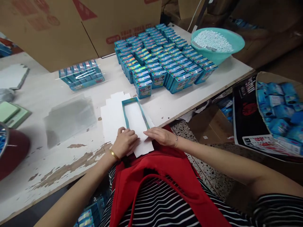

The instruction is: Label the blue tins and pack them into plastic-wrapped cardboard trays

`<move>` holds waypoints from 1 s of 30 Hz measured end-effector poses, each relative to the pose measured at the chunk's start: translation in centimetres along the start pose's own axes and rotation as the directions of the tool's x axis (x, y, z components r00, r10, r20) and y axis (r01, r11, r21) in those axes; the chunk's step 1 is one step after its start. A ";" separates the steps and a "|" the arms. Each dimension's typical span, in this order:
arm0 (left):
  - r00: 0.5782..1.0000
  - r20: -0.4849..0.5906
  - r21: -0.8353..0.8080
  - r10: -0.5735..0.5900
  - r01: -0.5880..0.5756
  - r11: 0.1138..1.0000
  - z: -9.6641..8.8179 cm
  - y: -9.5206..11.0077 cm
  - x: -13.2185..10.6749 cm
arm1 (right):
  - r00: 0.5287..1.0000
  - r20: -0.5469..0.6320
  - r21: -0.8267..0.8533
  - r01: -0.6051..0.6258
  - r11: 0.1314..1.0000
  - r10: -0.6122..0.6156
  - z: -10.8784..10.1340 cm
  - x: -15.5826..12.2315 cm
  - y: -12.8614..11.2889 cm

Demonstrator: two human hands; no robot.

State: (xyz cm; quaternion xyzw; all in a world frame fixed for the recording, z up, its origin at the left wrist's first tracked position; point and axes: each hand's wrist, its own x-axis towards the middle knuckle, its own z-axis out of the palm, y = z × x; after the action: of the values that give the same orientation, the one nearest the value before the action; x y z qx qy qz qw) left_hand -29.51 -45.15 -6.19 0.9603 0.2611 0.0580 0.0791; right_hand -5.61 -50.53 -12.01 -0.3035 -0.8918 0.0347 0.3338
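A shallow cardboard tray [136, 115], white inside with blue upright walls, lies on several flat white card blanks [110, 121] at the table's front edge. Its far end and long sides stand up, while the near end spreads out as a flat white flap. My left hand [125, 141] is curled around the near left corner, fingers bent onto the wall and the card. At the near right corner my right hand [162, 135] has its fingers together and pinches the side wall with the thumb, which is partly hidden.
Rows of small blue boxes [163, 60] stand behind the tray. A film-wrapped pack [81, 75], clear plastic sheets [71, 118] and a green scale [14, 113] are to the left. A turquoise basin [217, 44] of white pieces sits at the far right corner.
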 end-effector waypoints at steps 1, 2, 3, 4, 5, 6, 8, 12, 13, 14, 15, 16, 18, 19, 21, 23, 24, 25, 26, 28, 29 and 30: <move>1.000 0.002 -0.021 -0.020 0.020 1.000 0.1 0.3 0.2 | 0.999 -0.033 0.011 -0.021 1.000 0.021 0.1 0.1 0.0; 0.999 -0.001 -0.049 -0.043 0.043 0.998 0.3 0.6 0.5 | 0.998 -0.056 0.015 -0.036 0.999 0.037 0.3 0.2 0.0; 0.997 -0.006 -0.076 -0.070 0.070 0.995 0.4 0.8 0.6 | 0.997 -0.066 0.010 -0.044 0.999 0.045 0.3 0.3 0.0; 0.995 -0.011 -0.099 -0.099 0.097 0.990 0.6 1.0 0.7 | 0.997 -0.064 0.000 -0.042 0.999 0.042 0.4 0.3 -0.1; 0.992 -0.016 -0.119 -0.123 0.120 0.986 0.8 1.1 0.8 | 0.998 -0.050 -0.008 -0.035 0.999 0.034 0.3 0.3 -0.2; 0.990 -0.023 -0.139 -0.141 0.136 0.981 0.9 1.1 0.9 | 0.999 -0.025 -0.009 -0.022 1.000 0.022 0.1 0.2 -0.3; 0.987 -0.060 -0.193 -0.150 0.136 0.972 1.3 1.1 0.9 | 0.998 0.064 0.000 -0.005 1.000 0.005 -0.5 -0.3 -0.6; 0.970 -0.189 -0.298 -0.155 0.094 0.950 2.0 1.1 1.0 | 0.978 0.195 -0.033 -0.075 0.997 0.080 -1.3 -1.2 -1.0; 0.966 -0.204 -0.314 -0.161 0.091 0.945 2.0 1.1 1.0 | 0.977 0.188 -0.033 -0.101 0.994 0.105 -1.3 -1.3 -1.1; 0.965 -0.206 -0.328 -0.165 0.091 0.940 1.9 0.9 0.9 | 0.978 0.171 -0.020 -0.120 0.993 0.122 -1.2 -1.3 -1.1; 0.967 -0.198 -0.345 -0.163 0.087 0.934 1.7 0.8 0.7 | 0.980 0.148 0.003 -0.136 0.991 0.134 -1.1 -1.2 -1.2; 0.971 -0.181 -0.368 -0.154 0.079 0.926 1.4 0.6 0.5 | 0.983 0.117 0.035 -0.148 0.988 0.143 -0.9 -0.9 -1.2; 0.983 -0.143 -0.429 -0.115 0.043 0.902 0.7 0.2 0.0 | 0.984 0.035 0.111 -0.177 0.978 0.174 -0.6 -0.2 -1.3; 0.987 -0.130 -0.456 -0.095 0.026 0.889 0.4 0.0 -0.2 | 0.978 -0.011 0.150 -0.204 0.967 0.208 -0.4 0.4 -1.4; 0.989 -0.120 -0.483 -0.086 0.017 0.875 0.0 -0.3 -0.3 | 0.943 -0.094 0.221 -0.292 0.930 0.319 0.1 1.5 -1.5; 0.984 -0.133 -0.484 -0.121 0.042 0.874 0.1 -0.3 0.0 | 0.877 -0.161 0.283 -0.398 0.873 0.452 0.5 2.7 -1.7; 0.978 -0.147 -0.485 -0.149 0.060 0.872 0.3 -0.1 0.3 | 0.840 -0.188 0.312 -0.440 0.842 0.509 0.8 3.1 -1.7; 0.969 -0.170 -0.492 -0.178 0.073 0.868 0.6 0.0 0.6 | 0.809 -0.211 0.337 -0.466 0.818 0.548 1.0 3.4 -1.8; 0.958 -0.200 -0.500 -0.207 0.082 0.862 0.9 0.2 0.9 | 0.788 -0.232 0.351 -0.478 0.805 0.570 1.1 3.6 -1.8; 0.918 -0.283 -0.506 -0.277 0.102 0.856 1.5 0.7 1.2 | 0.779 -0.267 0.347 -0.472 0.810 0.568 1.3 3.7 -1.8; 0.887 -0.332 -0.504 -0.320 0.120 0.856 1.8 0.9 1.2 | 0.786 -0.278 0.331 -0.461 0.823 0.552 1.4 3.6 -1.8; 0.847 -0.384 -0.504 -0.368 0.142 0.852 2.0 1.2 1.0 | 0.799 -0.284 0.311 -0.446 0.839 0.530 1.4 3.4 -1.7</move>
State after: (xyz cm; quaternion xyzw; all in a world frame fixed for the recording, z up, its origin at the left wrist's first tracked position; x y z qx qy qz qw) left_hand -27.74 -45.90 -7.90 0.8266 0.3799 0.3356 0.2444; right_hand -9.37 -49.80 -10.72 -0.4849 -0.6959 0.1665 0.5028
